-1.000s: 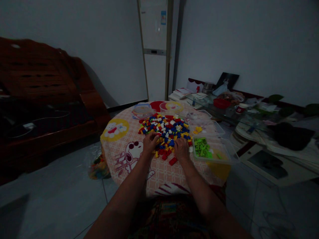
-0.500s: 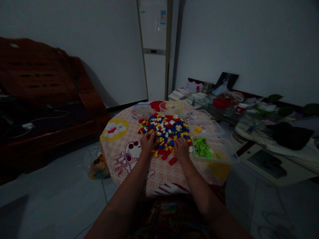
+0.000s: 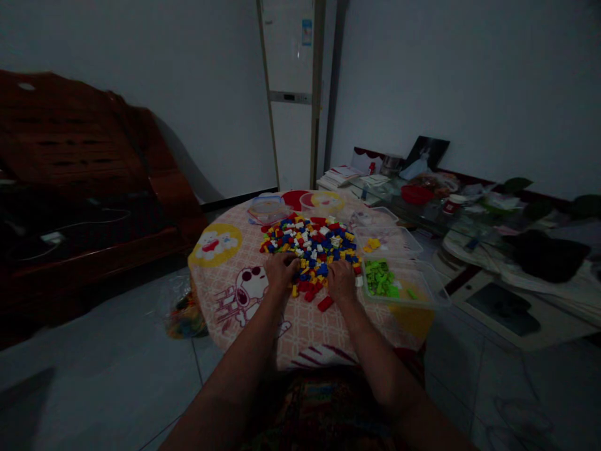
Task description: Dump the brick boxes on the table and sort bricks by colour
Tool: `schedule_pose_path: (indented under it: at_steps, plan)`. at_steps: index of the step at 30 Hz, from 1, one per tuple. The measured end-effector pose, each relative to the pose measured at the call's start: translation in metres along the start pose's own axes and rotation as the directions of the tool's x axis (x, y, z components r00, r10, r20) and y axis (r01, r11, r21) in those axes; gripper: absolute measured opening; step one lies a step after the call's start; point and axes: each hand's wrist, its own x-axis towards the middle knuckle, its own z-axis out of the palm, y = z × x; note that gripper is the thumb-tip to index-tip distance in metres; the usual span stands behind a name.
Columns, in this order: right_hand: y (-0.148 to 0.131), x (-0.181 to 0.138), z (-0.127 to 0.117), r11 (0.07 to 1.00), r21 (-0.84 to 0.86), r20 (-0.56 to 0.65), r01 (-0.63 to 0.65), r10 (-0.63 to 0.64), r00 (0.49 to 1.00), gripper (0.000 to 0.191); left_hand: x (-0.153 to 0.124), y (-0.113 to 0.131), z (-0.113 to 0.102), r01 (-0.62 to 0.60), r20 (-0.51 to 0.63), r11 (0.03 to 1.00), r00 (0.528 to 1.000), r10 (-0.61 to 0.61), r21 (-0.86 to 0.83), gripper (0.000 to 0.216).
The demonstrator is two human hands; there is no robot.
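A heap of small red, blue, yellow and white bricks (image 3: 310, 245) lies in the middle of a round table with a cartoon-print cloth (image 3: 244, 288). My left hand (image 3: 280, 270) rests at the near left edge of the heap, fingers curled down into the bricks. At the near right edge sits my right hand (image 3: 341, 280), fingers likewise curled on the bricks. What the fingers hold is hidden. A loose red brick (image 3: 325, 304) lies just in front of my right hand. A clear tray of green bricks (image 3: 381, 279) stands to the right of that hand.
Behind the green tray, a clear tray (image 3: 385, 242) holds a few yellow bricks, and empty clear containers (image 3: 269, 208) stand at the table's far side. A bag of bricks (image 3: 184, 313) lies on the floor to the left. A cluttered glass table (image 3: 469, 219) is on the right, a wooden sofa (image 3: 75, 188) on the left.
My left hand drew back from the heap towards me, then shifted slightly right along its near edge. The right hand has barely moved.
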Motion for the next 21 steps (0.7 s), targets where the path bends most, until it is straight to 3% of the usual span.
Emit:
schedule_pose_path:
  at_steps: [8,16,21]
  plan:
    - [0.003,-0.001,0.003,1.0,0.006,-0.058,0.028,-0.028,0.998,0.025,0.001,-0.006,0.001,-0.006,-0.085,0.989,0.996,-0.007,-0.148,0.022]
    - [-0.008,-0.003,-0.003,0.993,-0.029,-0.169,0.116,-0.119,0.978,0.023,-0.004,-0.001,-0.003,-0.135,-0.085,0.946,0.99,0.115,-0.294,0.017]
    - [-0.031,0.007,-0.005,0.989,-0.005,-0.027,0.147,-0.147,0.989,0.018,-0.004,-0.003,-0.001,-0.18,-0.075,0.933,0.983,0.165,-0.313,0.015]
